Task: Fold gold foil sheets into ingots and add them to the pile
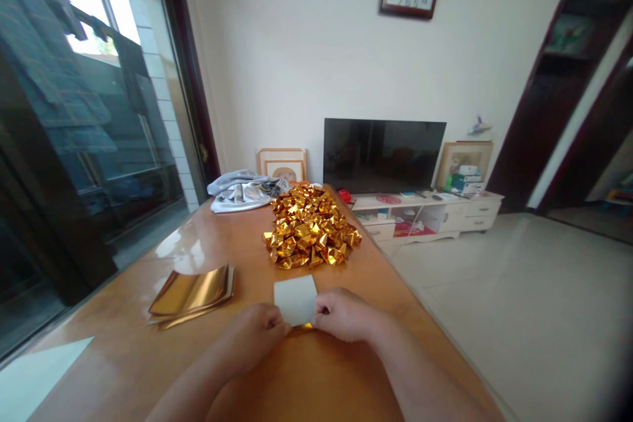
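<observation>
My left hand (257, 333) and my right hand (346, 316) pinch the near edge of one sheet of foil paper (295, 298), white side up, with a gold edge showing between my fingers. It lies on the wooden table (123, 369) in front of me. A stack of flat gold foil sheets (192, 293) rests to the left of my hands. Beyond the sheet lies a heap of folded gold paper pieces (310, 227).
A grey cloth bundle (244, 191) sits at the table's far end. A glass sliding door (74, 145) runs along the left. A TV (383, 155) on a low white cabinet (435, 214) stands against the far wall; tiled floor (519, 303) is to the right.
</observation>
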`<state>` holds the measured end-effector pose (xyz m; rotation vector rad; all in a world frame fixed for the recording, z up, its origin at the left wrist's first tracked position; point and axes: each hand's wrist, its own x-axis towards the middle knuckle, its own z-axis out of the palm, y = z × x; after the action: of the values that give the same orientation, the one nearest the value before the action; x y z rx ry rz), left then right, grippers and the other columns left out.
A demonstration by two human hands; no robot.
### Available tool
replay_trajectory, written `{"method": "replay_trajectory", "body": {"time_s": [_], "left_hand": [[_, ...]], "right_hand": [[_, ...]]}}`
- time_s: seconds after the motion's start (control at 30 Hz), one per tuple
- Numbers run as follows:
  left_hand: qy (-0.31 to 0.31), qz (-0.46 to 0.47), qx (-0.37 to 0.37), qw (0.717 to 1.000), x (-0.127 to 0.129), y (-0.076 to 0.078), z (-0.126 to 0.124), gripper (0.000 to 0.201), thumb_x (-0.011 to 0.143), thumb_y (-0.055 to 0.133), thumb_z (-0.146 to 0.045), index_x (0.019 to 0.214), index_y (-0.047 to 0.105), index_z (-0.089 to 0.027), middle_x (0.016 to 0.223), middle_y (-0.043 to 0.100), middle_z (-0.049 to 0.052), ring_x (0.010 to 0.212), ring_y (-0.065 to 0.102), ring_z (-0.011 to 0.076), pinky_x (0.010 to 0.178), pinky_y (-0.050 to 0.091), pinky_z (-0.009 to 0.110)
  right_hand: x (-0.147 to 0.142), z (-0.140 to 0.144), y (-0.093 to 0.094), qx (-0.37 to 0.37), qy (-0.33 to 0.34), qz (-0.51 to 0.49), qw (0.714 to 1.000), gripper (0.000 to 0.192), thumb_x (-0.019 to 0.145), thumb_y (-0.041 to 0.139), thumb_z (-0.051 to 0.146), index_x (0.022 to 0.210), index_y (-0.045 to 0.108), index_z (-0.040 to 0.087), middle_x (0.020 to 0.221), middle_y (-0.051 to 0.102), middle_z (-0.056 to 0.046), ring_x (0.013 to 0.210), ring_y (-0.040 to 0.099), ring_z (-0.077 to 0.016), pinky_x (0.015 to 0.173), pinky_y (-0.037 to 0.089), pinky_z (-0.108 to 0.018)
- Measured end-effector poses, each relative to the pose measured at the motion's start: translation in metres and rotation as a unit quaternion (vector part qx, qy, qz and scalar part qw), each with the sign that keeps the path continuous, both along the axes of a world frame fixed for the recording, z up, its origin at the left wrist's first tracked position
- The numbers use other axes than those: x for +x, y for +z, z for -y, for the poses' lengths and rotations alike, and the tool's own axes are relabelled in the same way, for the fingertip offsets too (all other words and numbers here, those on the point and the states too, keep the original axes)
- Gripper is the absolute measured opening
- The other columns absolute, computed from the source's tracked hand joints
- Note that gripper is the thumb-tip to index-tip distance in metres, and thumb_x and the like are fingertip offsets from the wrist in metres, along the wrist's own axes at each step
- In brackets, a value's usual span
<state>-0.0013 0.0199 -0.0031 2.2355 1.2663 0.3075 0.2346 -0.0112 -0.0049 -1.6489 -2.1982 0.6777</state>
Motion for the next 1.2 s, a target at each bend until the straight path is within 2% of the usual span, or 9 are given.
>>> {"method": "replay_trajectory", "body": {"time_s": [0.27, 0.57, 0.83, 1.2], "left_hand": [[0.016, -0.015, -0.01, 1.0, 0.0003, 0.006, 0.0018, 0.029, 0.083, 0.048, -0.04, 0.065, 0.05, -0.018, 0.065, 0.046, -0.002, 0.061, 0.041, 0.0122, 0.053, 0.019, 0.026], [0.019, -0.005, -0.029, 0.999, -0.0013, 0.0066, 0.0019, 0.029, 0.081, 0.048, -0.041, 0.063, 0.045, -0.018, 0.064, 0.042, -0.002, 0.061, 0.04, 0.0119, 0.052, 0.019, 0.025], [0.016, 0.012, -0.031, 0.999, -0.0043, 0.0036, -0.0004, 0.025, 0.078, 0.047, -0.036, 0.061, 0.043, -0.018, 0.063, 0.039, -0.003, 0.06, 0.039, 0.0113, 0.051, 0.018, 0.025], [0.009, -0.002, -0.023, 1.0, -0.0031, 0.011, 0.0031, 0.023, 0.077, 0.05, -0.035, 0.062, 0.048, -0.018, 0.063, 0.047, -0.003, 0.06, 0.045, 0.0118, 0.051, 0.02, 0.025]], "right_hand": [[0.0023, -0.0004, -0.0043, -0.002, 0.015, -0.016, 1.0, 0.018, 0.083, 0.058, 0.029, 0.074, 0.068, 0.017, 0.068, 0.065, 0.002, 0.057, 0.047, -0.0098, 0.051, 0.025, -0.022], [0.0061, -0.0027, -0.007, -0.005, -0.008, -0.029, 1.0, 0.02, 0.083, 0.059, 0.031, 0.07, 0.064, 0.018, 0.064, 0.061, 0.004, 0.056, 0.047, -0.0096, 0.05, 0.024, -0.022], [0.0059, -0.0017, -0.0063, -0.022, -0.041, -0.037, 0.998, 0.018, 0.083, 0.063, 0.033, 0.075, 0.067, 0.017, 0.065, 0.061, 0.003, 0.057, 0.046, -0.0094, 0.052, 0.025, -0.021], [0.0047, 0.0013, 0.0009, -0.035, -0.055, -0.012, 0.998, 0.016, 0.081, 0.068, 0.031, 0.074, 0.069, 0.017, 0.059, 0.056, 0.004, 0.056, 0.044, -0.0094, 0.055, 0.024, -0.022]]}}
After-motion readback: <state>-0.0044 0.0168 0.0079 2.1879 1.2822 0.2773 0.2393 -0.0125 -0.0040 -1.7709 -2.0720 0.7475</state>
